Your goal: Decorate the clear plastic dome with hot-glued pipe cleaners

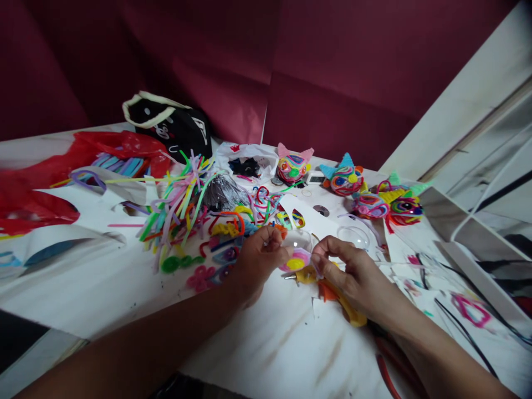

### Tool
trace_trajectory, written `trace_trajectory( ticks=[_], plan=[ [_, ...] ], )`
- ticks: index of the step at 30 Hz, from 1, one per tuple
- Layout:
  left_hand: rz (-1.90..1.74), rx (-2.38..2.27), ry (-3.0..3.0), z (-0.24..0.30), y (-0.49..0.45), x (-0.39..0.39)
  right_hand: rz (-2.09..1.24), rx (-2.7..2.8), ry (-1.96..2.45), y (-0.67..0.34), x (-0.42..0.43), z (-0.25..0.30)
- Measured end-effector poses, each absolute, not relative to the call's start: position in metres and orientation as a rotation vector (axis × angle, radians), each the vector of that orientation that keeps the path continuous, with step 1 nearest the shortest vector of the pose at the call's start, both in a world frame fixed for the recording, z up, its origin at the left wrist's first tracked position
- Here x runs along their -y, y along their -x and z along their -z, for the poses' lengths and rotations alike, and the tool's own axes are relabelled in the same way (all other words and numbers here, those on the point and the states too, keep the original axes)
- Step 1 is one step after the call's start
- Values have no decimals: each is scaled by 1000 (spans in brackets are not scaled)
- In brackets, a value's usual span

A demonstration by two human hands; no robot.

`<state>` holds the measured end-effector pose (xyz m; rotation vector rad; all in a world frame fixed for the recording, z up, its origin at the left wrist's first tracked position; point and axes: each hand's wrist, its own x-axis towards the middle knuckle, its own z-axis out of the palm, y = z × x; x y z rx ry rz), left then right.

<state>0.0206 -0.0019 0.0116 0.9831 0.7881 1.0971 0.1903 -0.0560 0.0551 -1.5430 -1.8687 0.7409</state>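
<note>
Between my two hands is a clear plastic dome (294,239) with a pink and yellow piece of pipe cleaner (296,261) on its lower part. My left hand (260,263) pinches its left side with thumb and fingers. On the right, the closed fingertips of my right hand (349,271) grip its edge, near a pale lilac strand. Below the right hand lies a yellow and orange glue gun (351,310), its metal nozzle pointing left and the hand covering part of it. Another clear dome (353,237) rests on the table just beyond my right hand.
Loose pipe cleaners (178,208) are heaped at left, near a red plastic bag (120,145). Behind are a black bag (178,124) and a colourful cat-eared ball (293,166), with several similar ones further right. Pliers (393,360) and black cables (461,327) lie at right.
</note>
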Motion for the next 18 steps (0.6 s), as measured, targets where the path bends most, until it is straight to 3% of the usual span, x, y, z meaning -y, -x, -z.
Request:
trace_trajectory(
  ticks=[9, 18],
  plan=[
    [-1142, -707, -879, -18, -19, 3, -1057, 1575, 1505, -182, 55, -54],
    [-1186, -657, -829, -26, -17, 2, -1052, 1496, 1470, -177, 48, -54]
  ],
)
